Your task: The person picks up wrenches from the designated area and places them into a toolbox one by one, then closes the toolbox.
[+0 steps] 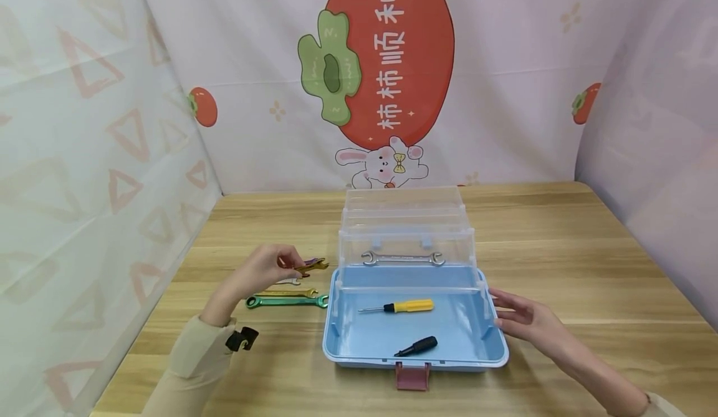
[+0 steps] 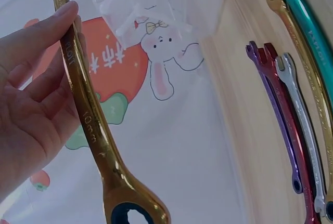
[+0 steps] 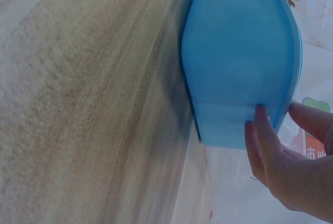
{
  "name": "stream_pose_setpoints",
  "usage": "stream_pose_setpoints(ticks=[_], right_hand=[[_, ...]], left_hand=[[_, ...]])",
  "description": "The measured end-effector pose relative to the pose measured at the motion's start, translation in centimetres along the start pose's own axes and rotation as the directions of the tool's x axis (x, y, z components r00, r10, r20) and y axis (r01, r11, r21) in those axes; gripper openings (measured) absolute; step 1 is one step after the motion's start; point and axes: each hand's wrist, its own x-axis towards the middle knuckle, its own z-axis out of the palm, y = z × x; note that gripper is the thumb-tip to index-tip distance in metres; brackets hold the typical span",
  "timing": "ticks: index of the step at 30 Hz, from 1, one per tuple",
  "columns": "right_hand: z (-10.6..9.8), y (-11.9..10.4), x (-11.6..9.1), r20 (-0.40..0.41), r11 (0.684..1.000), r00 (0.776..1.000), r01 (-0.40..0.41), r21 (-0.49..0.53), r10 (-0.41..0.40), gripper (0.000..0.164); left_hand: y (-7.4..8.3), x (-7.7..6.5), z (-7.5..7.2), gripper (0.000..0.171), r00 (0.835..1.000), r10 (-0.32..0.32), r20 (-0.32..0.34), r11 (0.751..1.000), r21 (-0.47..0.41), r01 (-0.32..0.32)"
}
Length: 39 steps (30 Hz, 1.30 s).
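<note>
My left hand (image 1: pixel 268 268) pinches a gold combination wrench (image 2: pixel 88 99) between thumb and fingers, above the table left of the blue toolbox (image 1: pixel 415 362). Purple (image 2: pixel 276 109), red (image 2: pixel 291 141) and silver (image 2: pixel 304 125) wrenches lie under that hand, beside another gold wrench (image 1: pixel 303 293) and a green wrench (image 1: pixel 286 301). With fingers extended, my right hand (image 3: pixel 296 167) touches the toolbox's right wall near its rim. Inside the box lie a yellow-handled screwdriver (image 1: pixel 412 305) and a black screwdriver (image 1: pixel 423 345). A silver open-ended wrench (image 1: pixel 402 258) shows at the clear plastic part.
The toolbox's clear lid and trays (image 1: pixel 404 217) stand raised at its back. A pink latch (image 1: pixel 412 378) hangs at its front. The wooden table (image 1: pixel 589 267) ends against printed cloth (image 1: pixel 505 124) at the back and sides.
</note>
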Motion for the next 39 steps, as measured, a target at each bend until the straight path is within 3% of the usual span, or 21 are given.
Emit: stream_pose_setpoints(ticks=[9, 18, 24, 35, 39], right_hand=[[0.0, 0.2, 0.2, -0.002, 0.999, 0.999, 0.05, 0.018, -0.05, 0.061], [0.1, 0.4, 0.2, -0.013, 0.999, 0.999, 0.036, 0.01, -0.036, 0.061], [0.1, 0.2, 0.2, -0.012, 1.0, 1.0, 0.02, -0.007, -0.02, 0.061], [0.1, 0.0, 0.2, 0.0, 1.0, 1.0, 0.008, 0.007, -0.008, 0.062], [0.1, -0.1, 0.2, 0.003, 1.0, 1.0, 0.003, 0.007, -0.003, 0.063]], left_hand=[[2.6, 2.5, 0.0, 0.008, 0.998, 0.004, 0.058, 0.999, -0.032, -0.002], [4.7, 5.8, 0.7, 0.008, 0.991, 0.121, 0.051, 0.99, 0.07, -0.125], [6.3, 7.9, 1.1, 0.009, 0.987, 0.146, 0.069, 0.986, 0.072, -0.151], [9.0, 11.1, 2.9, 0.008, 0.97, 0.205, 0.133, 0.974, 0.068, -0.215], [9.9, 12.0, 3.7, 0.009, 0.967, 0.192, 0.17, 0.974, 0.083, -0.208]])
